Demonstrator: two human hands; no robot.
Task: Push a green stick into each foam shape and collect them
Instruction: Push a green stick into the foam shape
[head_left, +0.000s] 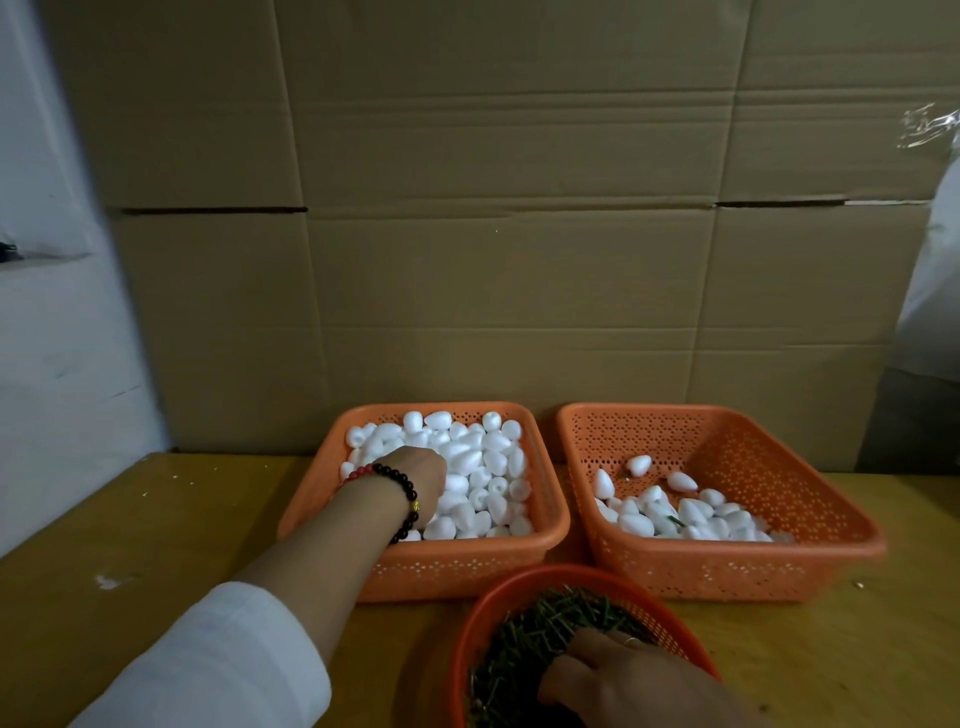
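Head view shows left hand (415, 480) fingers buried among foam shapes (483, 467) in the left basket (457, 571), right hand (613, 675) fingers curled into green sticks (535, 634), grips unclear; recommend lifting one of each.

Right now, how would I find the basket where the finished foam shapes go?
Look at the wooden table before the cardboard wall. Two square orange baskets stand side by side. Pick the right-hand basket: it is mostly bare, with a small heap of foam shapes, while the left basket is full.
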